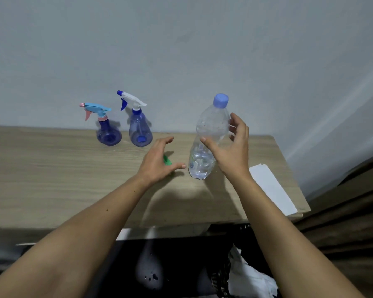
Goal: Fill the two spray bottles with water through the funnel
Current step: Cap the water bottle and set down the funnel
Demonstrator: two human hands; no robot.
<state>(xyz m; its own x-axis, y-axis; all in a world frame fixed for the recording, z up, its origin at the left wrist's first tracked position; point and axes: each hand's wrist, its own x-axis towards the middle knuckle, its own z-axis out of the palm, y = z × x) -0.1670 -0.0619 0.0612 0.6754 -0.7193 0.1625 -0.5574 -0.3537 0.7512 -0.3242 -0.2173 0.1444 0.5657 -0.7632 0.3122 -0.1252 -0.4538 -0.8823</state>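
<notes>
Head view looks down along two bare forearms over a pale wood-grain table (52, 179) set against a grey wall. The right hand (230, 147) grasps a clear plastic water bottle with a lilac screw cap (209, 134), thumb across its near side and fingers curled round the far side. The bottle tilts slightly, cap away from the person, its base just above or on the tabletop; I cannot tell which. Water sits only in its lower part.

The left hand (159, 158) hovers released, fingers spread and loosely bent, holding nothing. Just beyond its palm, partly hidden by it, lies a small green plastic funnel (167, 160) on the table.

Further out from the left hand's fingertips, near the wall, stand the two spray bottles, close beside each other and upright: a translucent blue cone-shaped spray bottle with a white and dark-blue trigger head (139, 130), and to its left a rounder translucent blue spray bottle with a light-blue and pink trigger head (107, 130).

Beside the right wrist, toward the table's right edge, a folded white sheet of paper (271, 188) lies flat.
</notes>
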